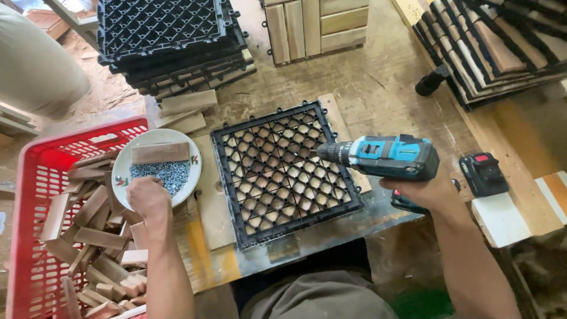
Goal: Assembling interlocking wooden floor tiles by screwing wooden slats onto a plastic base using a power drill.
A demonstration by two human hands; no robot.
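A black plastic grid tile (283,171) lies flat on the workbench in front of me, wooden slats showing through its holes. My right hand (425,192) grips a blue cordless drill (387,155), whose bit points left over the tile's upper right part. My left hand (147,198) rests on the near rim of a white plate (186,177) heaped with small screws; its fingers are curled and I cannot see what they hold. A short wooden block (160,152) lies across the plate's far side.
A red plastic basket (35,189) full of short wood pieces stands at the left. Stacked black grid tiles (171,41) sit at the back, finished wooden tiles (490,47) at the back right. A spare drill battery (483,173) lies right of the drill.
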